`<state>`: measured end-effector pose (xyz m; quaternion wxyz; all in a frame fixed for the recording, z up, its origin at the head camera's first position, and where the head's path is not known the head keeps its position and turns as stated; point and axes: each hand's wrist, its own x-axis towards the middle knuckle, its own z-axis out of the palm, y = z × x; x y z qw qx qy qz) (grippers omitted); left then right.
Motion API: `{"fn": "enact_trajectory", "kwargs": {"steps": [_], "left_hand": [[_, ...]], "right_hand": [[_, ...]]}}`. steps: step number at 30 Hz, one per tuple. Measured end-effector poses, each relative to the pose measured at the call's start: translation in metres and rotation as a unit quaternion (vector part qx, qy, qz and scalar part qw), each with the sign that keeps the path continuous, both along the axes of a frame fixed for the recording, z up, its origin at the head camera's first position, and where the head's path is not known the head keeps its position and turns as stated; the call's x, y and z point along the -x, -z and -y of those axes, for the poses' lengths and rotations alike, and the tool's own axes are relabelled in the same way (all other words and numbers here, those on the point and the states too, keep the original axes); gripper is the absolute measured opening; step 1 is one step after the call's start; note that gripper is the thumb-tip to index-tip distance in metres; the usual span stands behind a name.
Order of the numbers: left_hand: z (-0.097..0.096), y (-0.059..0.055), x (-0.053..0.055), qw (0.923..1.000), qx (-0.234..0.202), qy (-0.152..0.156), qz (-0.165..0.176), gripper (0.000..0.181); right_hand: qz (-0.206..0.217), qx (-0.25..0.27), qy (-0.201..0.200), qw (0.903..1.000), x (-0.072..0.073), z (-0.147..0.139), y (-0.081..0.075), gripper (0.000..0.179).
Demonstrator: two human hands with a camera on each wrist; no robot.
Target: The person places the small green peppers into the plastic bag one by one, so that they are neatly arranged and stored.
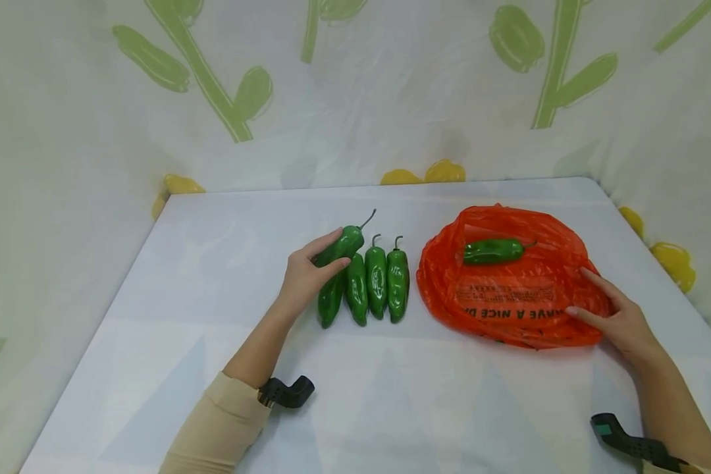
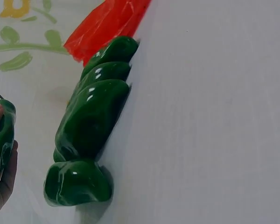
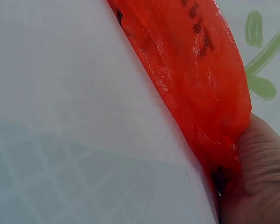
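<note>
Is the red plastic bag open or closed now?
The red plastic bag is open: in the head view, one green pepper shows inside, and the right hand holds its edge.

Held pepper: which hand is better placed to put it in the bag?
The left hand, most likely: it grips the held pepper. The right hand touches the bag on the side away from that pepper, so it seems better suited to steadying the plastic.

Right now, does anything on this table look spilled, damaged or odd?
Nothing looks spilled or damaged. Four green peppers lie side by side, the left hand holds another, and one lies in the red bag. The only oddity: the bag's lettering appears upside down in the head view.
</note>
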<state>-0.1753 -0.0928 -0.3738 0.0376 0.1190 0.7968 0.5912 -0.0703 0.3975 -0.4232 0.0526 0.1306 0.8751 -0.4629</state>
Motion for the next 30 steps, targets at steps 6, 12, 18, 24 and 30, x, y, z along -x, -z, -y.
{"fn": "enact_trajectory", "kwargs": {"steps": [6, 12, 18, 24, 30], "left_hand": [[-0.013, -0.005, 0.001, 0.9994, 0.003, 0.027, -0.021, 0.053], [-0.024, -0.009, 0.002, 0.9985, 0.008, 0.042, -0.033, 0.052], [-0.038, -0.014, 0.001, 0.9972, 0.002, 0.059, -0.045, 0.053], [-0.051, -0.015, 0.000, 0.9956, 0.004, 0.075, -0.056, 0.053], [-0.066, -0.017, -0.004, 0.9929, -0.005, 0.096, -0.070, 0.053]], "right_hand": [[-0.010, -0.001, -0.005, 0.9999, 0.000, 0.000, 0.000, 0.075], [-0.003, 0.001, -0.003, 1.0000, 0.000, 0.000, 0.000, 0.075], [-0.006, -0.001, -0.005, 1.0000, 0.000, -0.001, 0.001, 0.075], [-0.008, -0.001, -0.007, 0.9999, 0.000, -0.001, 0.001, 0.075], [-0.003, 0.000, -0.004, 1.0000, 0.001, -0.001, 0.001, 0.075]]}}
